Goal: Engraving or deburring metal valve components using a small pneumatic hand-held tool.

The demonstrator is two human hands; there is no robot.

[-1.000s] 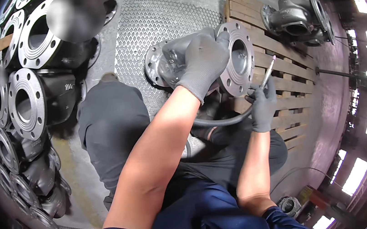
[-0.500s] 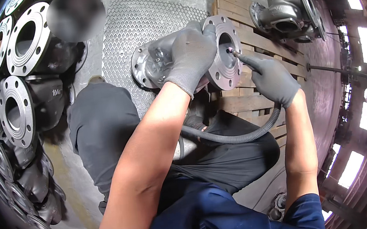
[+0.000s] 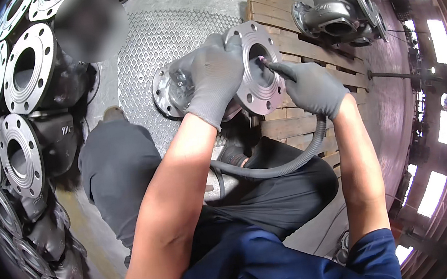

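Note:
A grey cast valve body [image 3: 175, 84] with round bolt-holed flanges lies in front of me, its near flange [image 3: 257, 97] facing right. My left hand [image 3: 214, 76], in a grey glove, is closed over the body just behind that flange, thumb at the rim. My gloved right hand [image 3: 312, 87] is wrapped round a slim hand grinder with a small pinkish tip [image 3: 261, 59], its index finger stretched along it. The tip reaches into the flange's bore; whether it touches metal I cannot tell. A ribbed grey hose [image 3: 288, 166] runs from under the right hand across my lap.
Many flanged valve bodies [image 3: 22, 156] are stacked along the left. Another casting [image 3: 333, 11] stands on the wooden pallet [image 3: 296, 47] at the far right. A perforated metal mat [image 3: 142, 43] lies under the work. A blurred round shape [image 3: 89, 25] sits at the upper left.
The whole view has shifted slightly, with valve body and hands appearing further left. The grinder tip sits a little higher within the bore. Both hands keep their holds.

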